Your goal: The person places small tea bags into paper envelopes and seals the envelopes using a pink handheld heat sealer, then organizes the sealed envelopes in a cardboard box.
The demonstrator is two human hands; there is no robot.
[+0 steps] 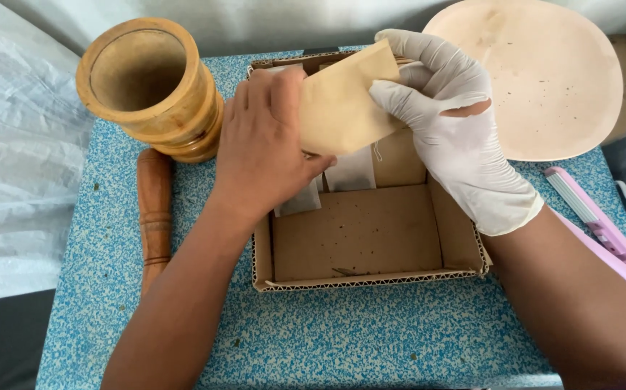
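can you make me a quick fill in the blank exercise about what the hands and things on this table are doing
1. Both hands hold a brown paper envelope above the open ____ box.
2. Only the ____ hand wears a white glove; the other hand is bare.
3. The wooden pestle lies beside the wooden ____.
4. The pink tool lies at the table's ____ edge.

Missing words: cardboard; right; mortar; right

Tan paper pouch (338, 108) tilted, held above cardboard tray (363, 278).
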